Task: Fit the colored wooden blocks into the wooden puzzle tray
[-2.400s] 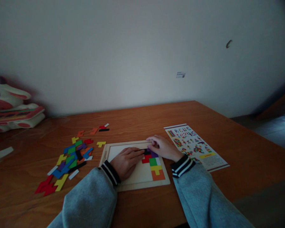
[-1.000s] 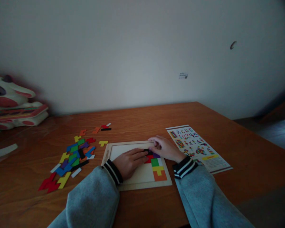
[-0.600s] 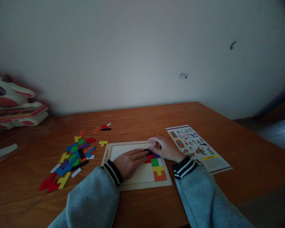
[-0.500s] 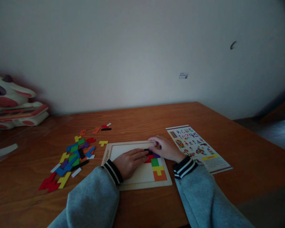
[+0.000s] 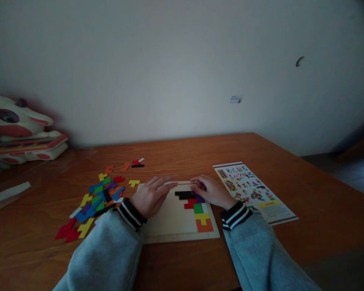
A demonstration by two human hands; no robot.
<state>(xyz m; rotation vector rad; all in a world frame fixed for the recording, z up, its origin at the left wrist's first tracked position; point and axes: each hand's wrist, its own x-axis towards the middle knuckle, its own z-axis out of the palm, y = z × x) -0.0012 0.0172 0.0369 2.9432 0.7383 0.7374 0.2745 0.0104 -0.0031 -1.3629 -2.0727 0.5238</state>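
Note:
A light wooden puzzle tray (image 5: 182,236) lies flat in front of me. Along its right side sit black pieces (image 5: 184,195), a red piece (image 5: 188,204), a purple piece (image 5: 199,198), a green piece (image 5: 197,208), a yellow piece (image 5: 202,218) and an orange piece (image 5: 205,227). My left hand (image 5: 151,196) hovers above the tray's left half, fingers stretched out and holding nothing. My right hand (image 5: 210,190) rests at the upper right corner, partly covering it. Its thumb is at the purple piece, and a gap shows between thumb and curved forefinger.
Loose coloured pieces (image 5: 92,208) are heaped on the wooden table (image 5: 176,157) left of the tray. A yellow piece (image 5: 134,183) lies near its corner. To the right is a printed pattern sheet (image 5: 255,192). A toy keyboard with an animal head (image 5: 27,131) stands far left, against the wall.
My left hand has lifted off the pieces and moved left and up, uncovering the black pieces. My right hand stays at the corner. The view has shifted slightly.

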